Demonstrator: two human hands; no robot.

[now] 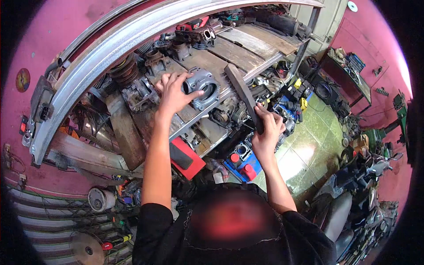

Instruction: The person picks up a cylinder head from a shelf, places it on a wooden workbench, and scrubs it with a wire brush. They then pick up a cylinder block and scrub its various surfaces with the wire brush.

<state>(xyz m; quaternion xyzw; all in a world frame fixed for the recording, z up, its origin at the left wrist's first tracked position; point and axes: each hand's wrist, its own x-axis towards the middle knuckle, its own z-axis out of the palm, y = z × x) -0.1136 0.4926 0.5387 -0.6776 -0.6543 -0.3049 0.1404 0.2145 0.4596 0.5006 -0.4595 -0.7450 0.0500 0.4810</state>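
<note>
My left hand (176,92) grips a grey metal engine part (202,79), which looks like a cylinder head with a round opening. Its thumb hooks at the opening and the fingers lie over the far side. The part rests at the front edge of a wooden-topped workbench (212,59). In my right hand (268,128) is a long, straight, brownish-grey bar (243,93), held by its near end. The bar's far end points up and left, beside the engine part, and overlaps the bench edge in this view.
More engine castings (140,93) crowd the bench to the left. Beneath it, a shelf holds several metal parts (229,112). A red box (187,161) and a blue tray (240,165) with red caps sit low in front. Motorcycles (344,198) stand at right.
</note>
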